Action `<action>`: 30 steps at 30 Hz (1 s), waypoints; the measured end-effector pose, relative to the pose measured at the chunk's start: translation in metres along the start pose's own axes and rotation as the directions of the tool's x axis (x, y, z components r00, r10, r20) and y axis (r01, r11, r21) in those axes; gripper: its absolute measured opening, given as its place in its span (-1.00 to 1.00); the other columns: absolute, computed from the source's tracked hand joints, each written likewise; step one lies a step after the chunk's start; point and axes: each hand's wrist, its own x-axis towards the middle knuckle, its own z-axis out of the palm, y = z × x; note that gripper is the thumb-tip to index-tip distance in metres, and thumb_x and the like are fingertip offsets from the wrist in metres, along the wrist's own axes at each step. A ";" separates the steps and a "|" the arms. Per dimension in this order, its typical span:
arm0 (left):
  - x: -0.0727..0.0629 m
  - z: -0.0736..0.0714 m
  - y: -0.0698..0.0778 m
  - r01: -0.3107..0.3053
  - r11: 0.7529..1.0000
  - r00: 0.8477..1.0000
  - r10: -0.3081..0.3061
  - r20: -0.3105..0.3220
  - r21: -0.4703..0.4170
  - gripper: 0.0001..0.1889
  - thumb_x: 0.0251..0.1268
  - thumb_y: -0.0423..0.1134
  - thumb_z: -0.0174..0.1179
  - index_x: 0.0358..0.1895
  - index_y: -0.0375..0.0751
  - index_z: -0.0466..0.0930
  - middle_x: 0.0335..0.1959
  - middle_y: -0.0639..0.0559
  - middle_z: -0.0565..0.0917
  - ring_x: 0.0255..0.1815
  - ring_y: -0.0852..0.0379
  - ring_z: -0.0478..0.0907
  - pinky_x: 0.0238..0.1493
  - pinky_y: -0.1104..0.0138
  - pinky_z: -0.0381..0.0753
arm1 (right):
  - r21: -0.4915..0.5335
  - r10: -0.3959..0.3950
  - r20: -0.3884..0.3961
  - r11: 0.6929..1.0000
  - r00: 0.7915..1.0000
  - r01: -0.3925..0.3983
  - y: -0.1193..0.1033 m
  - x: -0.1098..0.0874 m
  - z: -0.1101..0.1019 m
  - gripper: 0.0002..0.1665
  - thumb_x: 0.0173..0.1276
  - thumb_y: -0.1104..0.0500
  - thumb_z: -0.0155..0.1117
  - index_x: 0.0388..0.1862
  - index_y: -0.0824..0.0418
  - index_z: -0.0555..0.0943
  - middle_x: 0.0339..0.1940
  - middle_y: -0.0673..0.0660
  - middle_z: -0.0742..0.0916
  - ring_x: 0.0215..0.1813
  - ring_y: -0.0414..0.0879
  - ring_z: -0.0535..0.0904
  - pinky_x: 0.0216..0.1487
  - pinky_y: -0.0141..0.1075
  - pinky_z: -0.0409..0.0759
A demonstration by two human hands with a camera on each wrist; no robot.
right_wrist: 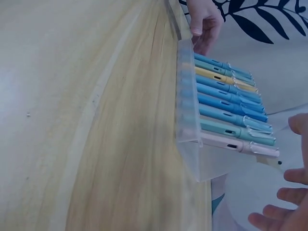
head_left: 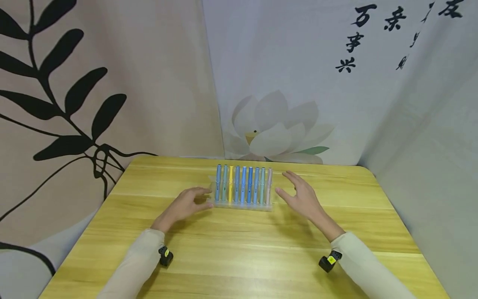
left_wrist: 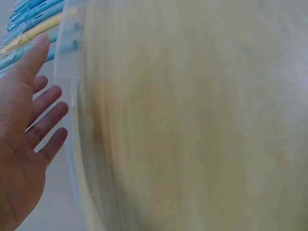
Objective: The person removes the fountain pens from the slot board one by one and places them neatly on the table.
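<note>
A clear plastic pen holder (head_left: 244, 206) stands near the back edge of the table, with several pens upright in a row. Most are blue or green; a yellow pen (head_left: 230, 185) stands toward the left and a pale pink pen (head_left: 269, 187) at the right end. My left hand (head_left: 188, 203) is at the holder's left end, fingertips right at its side, fingers spread. Off the right end, my right hand (head_left: 300, 197) is held apart from the holder, thumb and fingers extended around air. In the right wrist view the pens (right_wrist: 231, 103) show clips and small barrel windows.
The wooden table (head_left: 231, 257) has light yellow grain. Behind it hang cloth backdrops with a printed black plant (head_left: 67, 99), a pale lotus (head_left: 276, 128) and dark brush characters (head_left: 354, 41). Small black cameras sit on the left wrist (head_left: 166, 256) and right wrist (head_left: 330, 261).
</note>
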 end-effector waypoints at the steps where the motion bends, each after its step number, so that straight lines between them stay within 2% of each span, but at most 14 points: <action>1: 0.001 0.001 -0.001 -0.006 1.000 1.000 0.006 0.004 -0.012 -0.27 0.33 0.18 0.33 0.44 -0.16 0.47 0.38 -0.07 0.55 0.40 -0.14 0.46 0.41 -0.09 0.42 | 0.021 0.005 -0.004 1.000 1.000 -0.005 0.001 0.002 0.002 -0.15 0.49 -0.26 0.22 0.54 0.23 0.37 0.57 0.28 0.39 0.52 0.29 0.31 0.28 0.22 0.52; 4: 0.002 0.002 -0.002 -0.028 0.999 0.999 0.029 0.018 -0.030 -0.36 0.34 0.08 0.36 0.38 -0.19 0.53 0.31 -0.06 0.62 0.36 -0.13 0.50 0.39 -0.07 0.45 | 0.087 0.025 -0.015 0.996 1.000 -0.024 0.006 0.008 0.008 -0.19 0.49 -0.20 0.27 0.52 0.25 0.40 0.54 0.27 0.43 0.47 0.26 0.39 0.17 0.17 0.63; 10: 0.002 0.005 -0.002 -0.063 0.998 0.998 0.063 0.006 0.011 -0.55 0.37 0.00 0.36 0.20 -0.17 0.69 0.16 -0.04 0.70 0.23 -0.08 0.60 0.27 -0.01 0.57 | 0.170 0.075 -0.022 0.983 0.997 -0.071 0.010 0.017 0.017 -0.23 0.49 -0.16 0.29 0.48 0.28 0.43 0.47 0.26 0.52 0.34 0.27 0.53 0.14 0.14 0.65; 19: 0.002 0.005 -0.002 -0.079 0.996 0.996 0.080 -0.027 0.028 -0.65 0.37 -0.12 0.36 0.13 -0.19 0.74 -0.08 0.07 0.76 -0.10 0.17 0.67 -0.03 0.23 0.70 | 0.253 0.140 -0.036 0.959 0.990 -0.126 0.010 0.030 0.025 -0.32 0.46 -0.17 0.33 0.39 0.18 0.55 0.34 0.18 0.64 0.25 0.18 0.62 0.09 0.04 0.70; 30: 0.003 0.008 -0.002 -0.051 0.998 0.998 0.050 -0.024 -0.033 -0.67 0.37 -0.17 0.37 0.12 -0.23 0.74 -0.08 0.00 0.80 -0.11 0.15 0.71 -0.03 0.25 0.72 | 0.338 0.206 -0.029 0.923 0.978 -0.184 0.007 0.041 0.034 -0.42 0.44 -0.12 0.37 0.29 0.18 0.64 0.08 0.15 0.77 0.17 0.08 0.65 0.10 -0.01 0.68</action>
